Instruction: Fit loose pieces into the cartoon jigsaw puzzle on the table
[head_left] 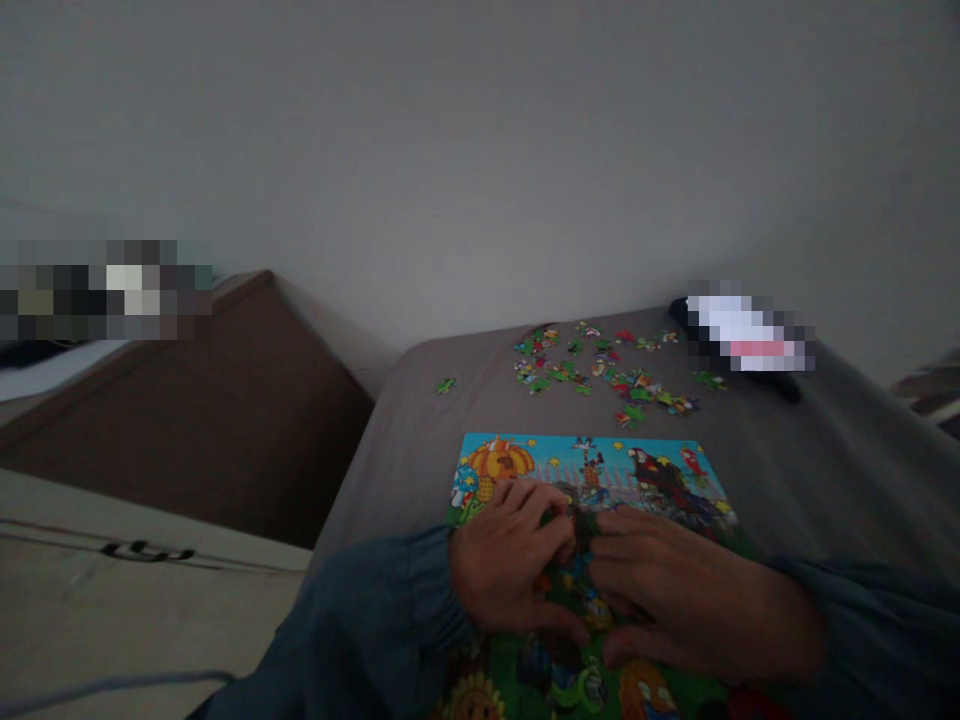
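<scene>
A colourful cartoon jigsaw puzzle (600,462) lies flat before me, with a pumpkin, a fence and a sunflower in its picture. My left hand (517,555) rests on its middle left, fingers bent and thumb apart from them. From the right, my right hand (675,590) lies across the puzzle, its fingers reaching towards the left hand and its thumb held apart. Both hands touch the puzzle's surface, and the fingertips nearly meet. No piece shows between the fingers of either hand. The hands hide part of the picture.
Loose puzzle pieces (634,385) lie scattered beyond the puzzle on the grey cloth (397,460), and a single piece (446,385) sits apart at left. A phone-like lit object (750,335), blurred out, lies at back right. A brown-and-white cabinet (187,420) stands left; a wall rises behind.
</scene>
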